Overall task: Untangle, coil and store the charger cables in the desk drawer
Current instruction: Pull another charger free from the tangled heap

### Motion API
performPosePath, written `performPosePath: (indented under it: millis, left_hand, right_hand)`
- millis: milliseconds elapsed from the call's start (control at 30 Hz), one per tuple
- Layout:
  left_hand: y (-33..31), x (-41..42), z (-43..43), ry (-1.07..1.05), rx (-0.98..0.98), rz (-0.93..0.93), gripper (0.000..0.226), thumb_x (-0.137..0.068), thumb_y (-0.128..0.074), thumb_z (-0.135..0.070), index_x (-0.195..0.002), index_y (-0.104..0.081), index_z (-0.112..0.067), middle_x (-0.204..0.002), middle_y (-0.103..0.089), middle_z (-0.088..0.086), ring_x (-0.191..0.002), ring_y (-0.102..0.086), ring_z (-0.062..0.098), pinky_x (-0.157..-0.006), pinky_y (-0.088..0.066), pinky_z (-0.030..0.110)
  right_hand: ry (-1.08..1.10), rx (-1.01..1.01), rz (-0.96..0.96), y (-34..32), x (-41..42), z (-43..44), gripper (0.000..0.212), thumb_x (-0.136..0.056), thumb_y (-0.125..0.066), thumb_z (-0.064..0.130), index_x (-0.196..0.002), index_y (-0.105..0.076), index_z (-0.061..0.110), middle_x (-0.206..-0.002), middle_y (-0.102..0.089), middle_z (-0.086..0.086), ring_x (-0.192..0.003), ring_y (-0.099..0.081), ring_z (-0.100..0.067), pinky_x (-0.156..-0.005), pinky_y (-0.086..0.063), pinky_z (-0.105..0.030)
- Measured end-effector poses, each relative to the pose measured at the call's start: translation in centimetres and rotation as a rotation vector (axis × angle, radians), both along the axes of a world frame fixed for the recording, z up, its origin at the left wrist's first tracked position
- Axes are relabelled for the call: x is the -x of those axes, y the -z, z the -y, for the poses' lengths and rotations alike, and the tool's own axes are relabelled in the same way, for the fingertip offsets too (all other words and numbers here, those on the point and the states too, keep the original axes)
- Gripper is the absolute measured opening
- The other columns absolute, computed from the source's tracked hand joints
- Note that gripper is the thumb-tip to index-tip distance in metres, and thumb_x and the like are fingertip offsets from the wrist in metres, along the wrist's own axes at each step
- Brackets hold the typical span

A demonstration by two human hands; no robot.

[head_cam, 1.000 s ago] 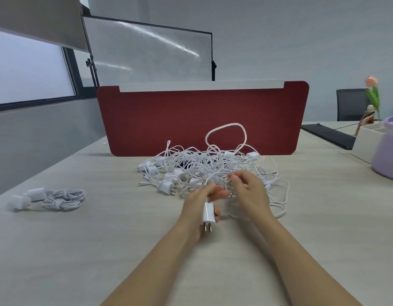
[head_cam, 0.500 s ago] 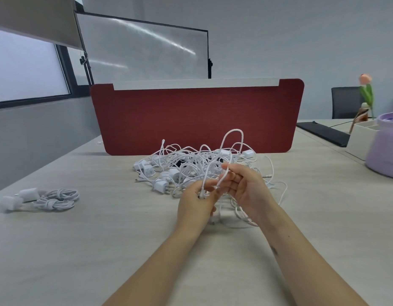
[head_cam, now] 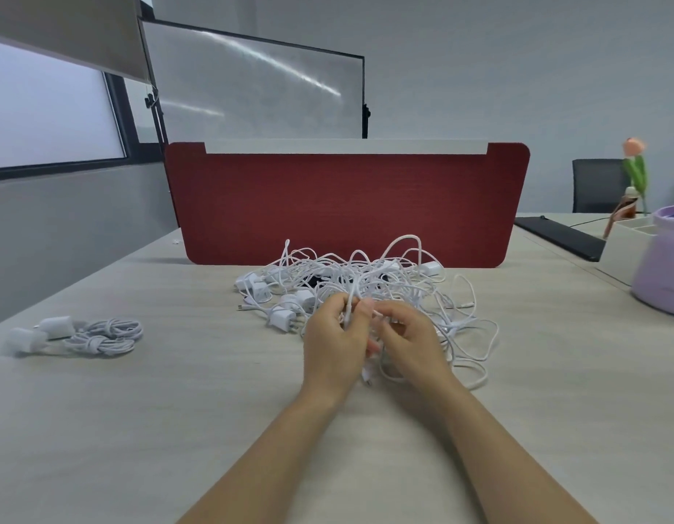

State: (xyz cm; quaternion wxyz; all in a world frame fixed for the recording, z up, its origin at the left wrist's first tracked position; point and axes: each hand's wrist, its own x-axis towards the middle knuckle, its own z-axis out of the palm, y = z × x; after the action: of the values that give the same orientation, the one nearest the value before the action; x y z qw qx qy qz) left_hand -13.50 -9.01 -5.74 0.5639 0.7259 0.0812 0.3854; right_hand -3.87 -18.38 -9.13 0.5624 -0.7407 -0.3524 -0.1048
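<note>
Left forearm (head_cam: 274,448) and right forearm (head_cam: 490,448) bare, entering from lower edge and converging toward centre; wrists roughly straight. Left hand (head_cam: 333,344): back toward camera, thumb uppermost, thumb and curled fingers pinching a white cable (head_cam: 351,296) that stands up above the knuckles. Right hand (head_cam: 413,340): just beside the left, fingers (head_cam: 394,321) curled inward toward it, gripping the same cable; fingertips of both hands meet; palm sides hidden.
</note>
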Motion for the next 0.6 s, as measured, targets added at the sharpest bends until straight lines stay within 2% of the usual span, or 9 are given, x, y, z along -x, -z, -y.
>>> performPosePath:
  millis: [133,233,333,433,533,600]
  left_hand:
    - [-1.9,0.8,-0.2,0.155,0.410,0.215,0.029,-0.102,-0.049,-0.014,-0.075,-0.053,-0.005,-0.052,-0.054,0.001,-0.042,-0.051,0.016,-0.047,-0.045,0.029]
    - [-2.1,0.7,-0.8,0.176,0.553,0.234,0.032,-0.103,-0.046,-0.017,-0.074,-0.054,-0.006,-0.054,-0.053,0.003,-0.043,-0.049,0.017,-0.048,-0.044,0.028]
    - [-1.5,0.3,-0.8,0.209,0.564,0.164,0.034,-0.106,-0.042,-0.023,-0.082,-0.057,-0.006,-0.064,-0.065,0.004,-0.044,-0.052,0.015,-0.045,-0.046,0.026]
    - [-0.2,-0.1,0.4,0.292,0.495,-0.030,0.029,-0.106,-0.040,-0.021,-0.094,-0.060,-0.005,-0.081,-0.072,0.007,-0.042,-0.058,0.016,-0.041,-0.049,0.025]
    - [1.1,-0.8,1.5,0.348,0.461,-0.235,0.029,-0.107,-0.039,-0.023,-0.101,-0.061,-0.006,-0.097,-0.071,0.002,-0.042,-0.061,0.019,-0.042,-0.050,0.024]
    - [1.6,-1.4,1.6,0.344,0.393,-0.277,0.023,-0.106,-0.041,-0.023,-0.105,-0.063,-0.014,-0.106,-0.067,-0.002,-0.045,-0.062,0.019,-0.043,-0.050,0.025]
  right_hand:
    - [0.137,0.020,-0.025,0.3,-1.6,0.3,0.016,-0.092,-0.066,0.009,-0.103,-0.076,0.016,-0.102,-0.068,0.010,-0.100,-0.063,-0.011,-0.089,-0.048,-0.021]
    - [0.161,0.123,0.031,0.3,-1.8,0.4,0.016,-0.092,-0.068,0.016,-0.106,-0.075,0.015,-0.098,-0.065,0.013,-0.095,-0.061,-0.011,-0.088,-0.047,-0.025]
    - [0.218,0.107,0.011,0.0,-1.7,0.5,0.014,-0.093,-0.067,0.021,-0.103,-0.076,0.019,-0.090,-0.069,0.009,-0.082,-0.060,-0.009,-0.076,-0.042,-0.021]
    - [0.187,-0.034,-0.116,-0.6,-1.6,1.0,0.015,-0.094,-0.065,0.018,-0.085,-0.076,0.022,-0.070,-0.068,0.004,-0.064,-0.056,-0.008,-0.061,-0.041,-0.019]
    - [0.112,-0.186,-0.237,-1.3,-1.3,1.2,0.020,-0.094,-0.063,0.015,-0.077,-0.074,0.015,-0.068,-0.067,-0.010,-0.063,-0.056,-0.018,-0.061,-0.045,-0.035]
    - [0.106,-0.254,-0.279,-1.9,-1.1,1.3,0.020,-0.094,-0.063,0.016,-0.078,-0.072,0.009,-0.072,-0.068,-0.015,-0.067,-0.061,-0.024,-0.064,-0.051,-0.042]
